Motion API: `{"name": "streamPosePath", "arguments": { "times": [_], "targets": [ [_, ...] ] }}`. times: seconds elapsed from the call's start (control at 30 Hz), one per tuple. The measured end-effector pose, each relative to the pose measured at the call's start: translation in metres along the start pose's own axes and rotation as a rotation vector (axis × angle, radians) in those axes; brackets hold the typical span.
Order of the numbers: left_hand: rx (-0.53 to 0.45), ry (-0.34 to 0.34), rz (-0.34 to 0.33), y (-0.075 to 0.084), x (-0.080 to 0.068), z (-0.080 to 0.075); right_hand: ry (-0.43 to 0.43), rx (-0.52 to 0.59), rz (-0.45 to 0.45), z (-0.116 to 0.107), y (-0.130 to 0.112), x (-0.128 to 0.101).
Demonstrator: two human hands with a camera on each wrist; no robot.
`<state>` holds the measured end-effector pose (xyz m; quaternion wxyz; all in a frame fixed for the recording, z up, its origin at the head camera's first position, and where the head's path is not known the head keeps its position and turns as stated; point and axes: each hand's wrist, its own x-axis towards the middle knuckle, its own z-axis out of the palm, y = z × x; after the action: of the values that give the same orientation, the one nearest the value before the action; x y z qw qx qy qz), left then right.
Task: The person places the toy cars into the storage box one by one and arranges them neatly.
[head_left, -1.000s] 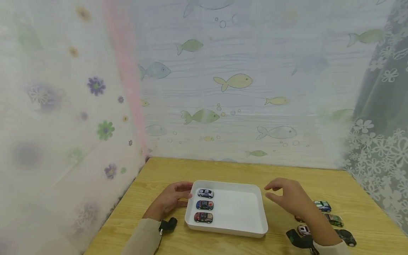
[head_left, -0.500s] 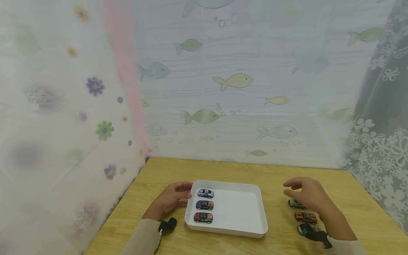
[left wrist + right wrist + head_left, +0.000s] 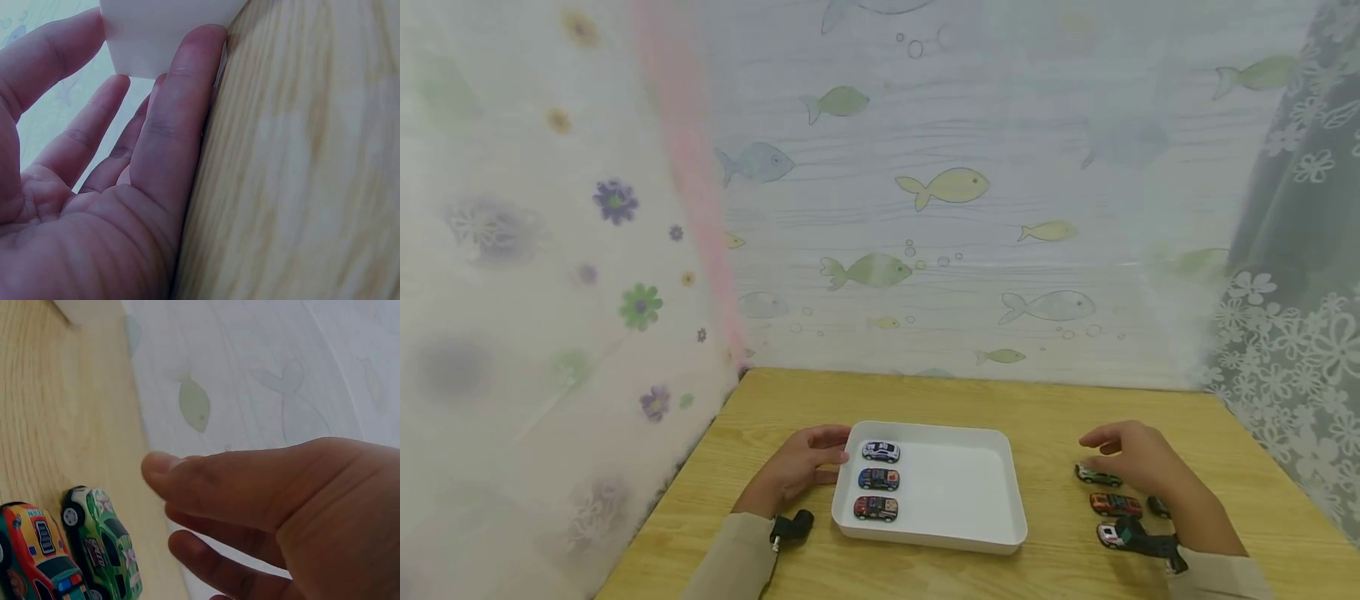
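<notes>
My left hand rests against the left end of a white tray. In the left wrist view its nearly straight fingers touch the tray's outer wall. Three toy cars stand in a column inside the tray: a white one, a blue one and a red one. My right hand hovers above a green toy car, thumb and fingers apart and holding nothing. Beside that car is an orange-red toy car.
Nearer me lies a white toy car, partly covered by the black wrist camera. A dark toy car shows beside my right forearm, which may hide others. Printed curtains stand behind the wooden table.
My right hand has moved right, away from the tray's right end, to the loose toy cars, and come slightly lower over the green one. The left hand and tray have stayed put.
</notes>
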<state>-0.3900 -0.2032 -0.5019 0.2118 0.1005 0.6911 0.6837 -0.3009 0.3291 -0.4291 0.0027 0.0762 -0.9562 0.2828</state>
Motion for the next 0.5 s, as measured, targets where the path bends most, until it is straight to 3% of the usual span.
{"name": "streamPosePath", "arguments": {
  "times": [0.3, 0.5],
  "targets": [
    [-0.002, -0.004, 0.002, 0.001, -0.002, 0.000, -0.119, -0.028, 0.044, -0.006, 0.008, 0.000],
    [0.003, -0.005, -0.003, 0.001, -0.003, 0.000, -0.136, -0.046, 0.049, -0.004, 0.013, 0.000]
  ]
}}
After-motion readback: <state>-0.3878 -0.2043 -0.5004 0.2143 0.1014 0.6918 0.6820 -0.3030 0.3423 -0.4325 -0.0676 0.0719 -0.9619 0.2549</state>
